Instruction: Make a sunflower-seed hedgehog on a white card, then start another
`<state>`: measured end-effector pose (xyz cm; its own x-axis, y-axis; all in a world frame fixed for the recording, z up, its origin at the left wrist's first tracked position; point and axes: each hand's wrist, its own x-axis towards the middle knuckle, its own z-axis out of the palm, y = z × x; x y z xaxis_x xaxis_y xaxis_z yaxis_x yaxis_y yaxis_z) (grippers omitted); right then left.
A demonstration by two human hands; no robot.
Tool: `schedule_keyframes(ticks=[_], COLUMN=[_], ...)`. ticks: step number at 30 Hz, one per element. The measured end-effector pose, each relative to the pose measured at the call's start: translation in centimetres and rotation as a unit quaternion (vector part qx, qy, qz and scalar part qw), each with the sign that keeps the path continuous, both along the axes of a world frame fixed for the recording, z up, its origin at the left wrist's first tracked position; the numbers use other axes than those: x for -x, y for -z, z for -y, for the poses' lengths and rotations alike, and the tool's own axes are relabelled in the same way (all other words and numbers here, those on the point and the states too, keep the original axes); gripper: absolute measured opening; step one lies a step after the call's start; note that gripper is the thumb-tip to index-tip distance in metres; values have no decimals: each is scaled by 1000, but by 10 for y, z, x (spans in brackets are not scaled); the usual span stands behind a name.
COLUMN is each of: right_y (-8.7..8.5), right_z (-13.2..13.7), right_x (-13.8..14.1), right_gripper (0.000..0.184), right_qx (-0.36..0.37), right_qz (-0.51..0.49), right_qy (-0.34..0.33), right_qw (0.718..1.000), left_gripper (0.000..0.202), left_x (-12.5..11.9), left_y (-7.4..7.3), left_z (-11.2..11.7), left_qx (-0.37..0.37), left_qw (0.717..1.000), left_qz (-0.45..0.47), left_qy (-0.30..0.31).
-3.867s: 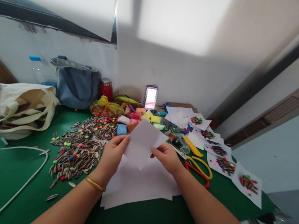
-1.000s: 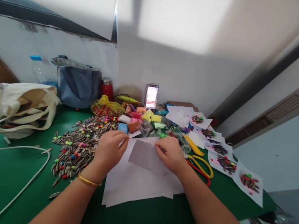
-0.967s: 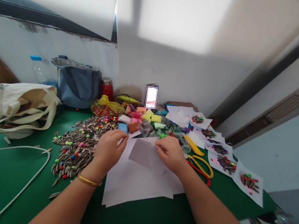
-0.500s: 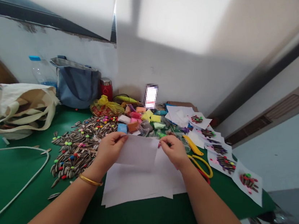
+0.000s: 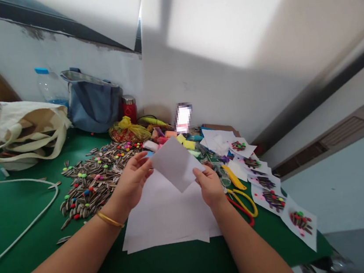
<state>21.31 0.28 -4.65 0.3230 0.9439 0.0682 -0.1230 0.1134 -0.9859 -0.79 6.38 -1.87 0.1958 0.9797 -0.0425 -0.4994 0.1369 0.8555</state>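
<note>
A small square sheet of white paper is held up at a slant above the table, one corner pointing down. My right hand pinches its right corner between thumb and fingers. At the left corner is my left hand, its fingers apart; whether a fingertip touches the edge I cannot tell. Below both hands lie larger white sheets, slightly out of line with one another. Left of my left hand spreads a pile of striped sunflower seeds mixed with small coloured pieces.
Scissors with red and yellow handles and a yellow utility knife lie right of my right hand. Cards with seed pictures line the table's right edge. Coloured packets, a blurred phone and a blue bag stand behind.
The small sheet has turned from lying level between both hands to a raised diamond position. My left fingers have spread from their pinch, while my right hand now grips a corner.
</note>
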Motion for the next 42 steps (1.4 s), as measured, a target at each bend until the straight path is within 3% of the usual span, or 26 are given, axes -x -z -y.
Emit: schedule_keyframes(ticks=[3,5,9,13,16,18,21,24,26,29,36,42], right_y=[4,6,7,-7,-28,-44,-57,-50,-38,-21,-11,-18], right_z=[-2,-1,5,11,18,27,50,79,97,113,111,124], right_x=[11,16,19,6,-15,-33,-60,-82,-93,-102,-103,-113], right_gripper=[31,31,30,31,35,34,34,45,53,70,65,66], right_qx=[-25,-30,-35,-42,-22,21,120,258,312,327,334,321], right_qz=[-50,-43,42,181,307,425,609,693,706,704,704,645], right_qy=[46,42,-18,-127,-95,-54,-39,-25,-35,-51,-15,10], right_qw=[997,998,998,974,947,903,783,673,635,628,627,694], left_gripper=[43,41,31,23,19,17,16,16,16,19,21,18], left_x=[-12,-20,-26,-22,-19,-17,-16,-16,-17,-20,-18,-10], left_y=[-2,0,7,10,9,8,4,2,2,0,-1,2], left_z=[19,30,35,24,18,17,16,18,21,26,27,17], left_qx=[90,104,118,129,149,160,165,169,174,176,159,141], left_qw=[983,972,979,984,984,983,983,982,981,979,978,980], left_qz=[66,70,76,79,72,65,66,69,61,46,50,74], left_qy=[143,198,149,90,64,55,51,52,62,96,127,119])
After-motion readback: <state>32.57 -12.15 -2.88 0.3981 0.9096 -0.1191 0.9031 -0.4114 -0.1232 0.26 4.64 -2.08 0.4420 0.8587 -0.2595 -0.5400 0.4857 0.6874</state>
